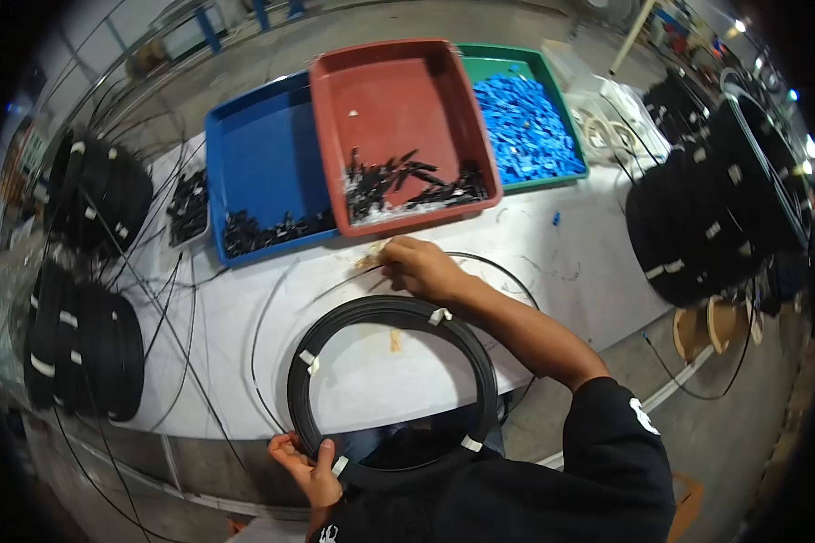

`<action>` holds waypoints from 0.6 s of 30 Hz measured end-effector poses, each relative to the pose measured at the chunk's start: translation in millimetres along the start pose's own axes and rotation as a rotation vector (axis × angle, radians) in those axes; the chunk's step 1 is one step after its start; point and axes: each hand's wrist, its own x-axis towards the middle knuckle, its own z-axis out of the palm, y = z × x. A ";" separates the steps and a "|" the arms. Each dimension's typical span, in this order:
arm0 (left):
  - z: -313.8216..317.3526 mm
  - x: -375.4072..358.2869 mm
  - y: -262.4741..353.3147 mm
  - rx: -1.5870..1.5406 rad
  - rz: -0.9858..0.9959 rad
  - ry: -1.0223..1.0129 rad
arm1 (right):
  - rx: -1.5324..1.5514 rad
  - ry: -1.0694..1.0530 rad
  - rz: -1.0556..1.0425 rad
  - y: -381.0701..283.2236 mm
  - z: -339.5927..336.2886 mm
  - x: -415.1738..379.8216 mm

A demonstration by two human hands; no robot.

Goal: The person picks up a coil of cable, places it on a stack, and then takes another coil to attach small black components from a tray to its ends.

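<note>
A coil of black cable (301, 385), bound with white tape tabs, lies partly over the table's front edge. At its lower left, my left hand (312, 471) is closed around the coil, thumb on top. Above the coil, my right hand (417, 270) pinches a thin black cable (340, 288) just in front of the red tray. Loose cable arcs out from both sides of the coil. My right fingertips are partly hidden by the hand itself.
A blue tray (267, 149) and a red tray (394, 100) hold small black parts; a green tray (507, 56) holds blue pieces (530, 127). Stacked black coils stand at left (86, 348) and right (697, 217). One blue piece (556, 218) lies on the white table (217, 362).
</note>
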 end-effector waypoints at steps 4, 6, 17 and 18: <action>-7.3 30.3 31.5 0.806 0.560 0.160 | -0.153 0.066 -0.154 7.9 6.3 1.8; 23.0 45.8 76.7 0.721 0.791 0.107 | -0.180 0.079 -0.203 12.9 8.1 4.7; 449.7 80.3 63.5 0.875 1.178 -1.251 | -0.296 -0.047 -0.367 4.4 -2.5 5.4; 464.6 72.3 56.3 0.897 1.144 -1.260 | -0.307 0.028 -0.418 15.5 4.2 5.4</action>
